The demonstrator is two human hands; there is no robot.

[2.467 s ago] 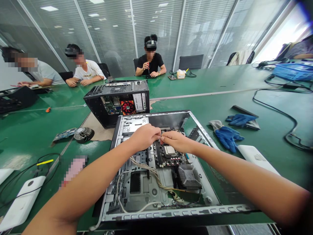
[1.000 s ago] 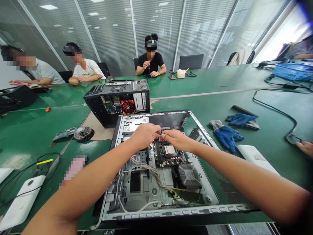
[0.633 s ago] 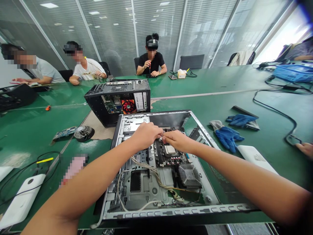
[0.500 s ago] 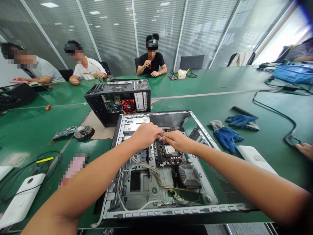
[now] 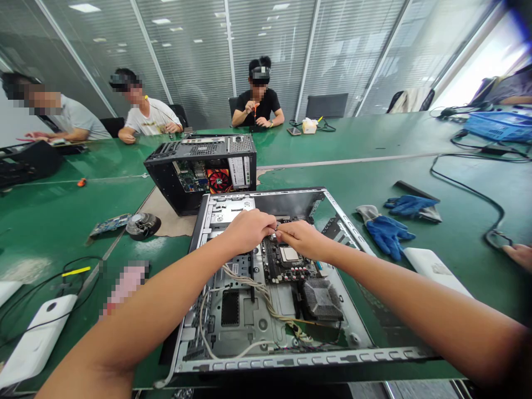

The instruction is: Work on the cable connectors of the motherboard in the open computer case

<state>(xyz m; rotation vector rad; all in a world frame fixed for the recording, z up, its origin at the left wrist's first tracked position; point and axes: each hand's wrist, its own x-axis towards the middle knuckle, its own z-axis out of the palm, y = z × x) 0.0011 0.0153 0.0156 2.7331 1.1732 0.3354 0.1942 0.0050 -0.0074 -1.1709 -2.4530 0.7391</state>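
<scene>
An open computer case (image 5: 266, 363) lies on its side in front of me. Over the far part of its motherboard (image 5: 272, 270), my left hand (image 5: 251, 228) and my right hand (image 5: 301, 235) meet fingertip to fingertip. Both hands are closed in a pinch, and whatever is between the fingers is too small or hidden to make out. Just nearer than my right hand is the bare square processor (image 5: 288, 254) in its socket. A finned heat sink (image 5: 321, 299) rests in the case by the board's near edge. Beige cables (image 5: 266, 293) run across the metal floor.
A second black case (image 5: 172, 183) with a red fan stands behind. Blue gloves (image 5: 386, 233) and a white power bank (image 5: 434, 271) lie right; a round cooler (image 5: 142, 226) and another white power bank (image 5: 44, 332) lie left. Co-workers sit across the green table.
My hands stay in nearly the same place, still pinched together. Across the table, a co-worker's hand has shifted slightly near an orange-handled tool.
</scene>
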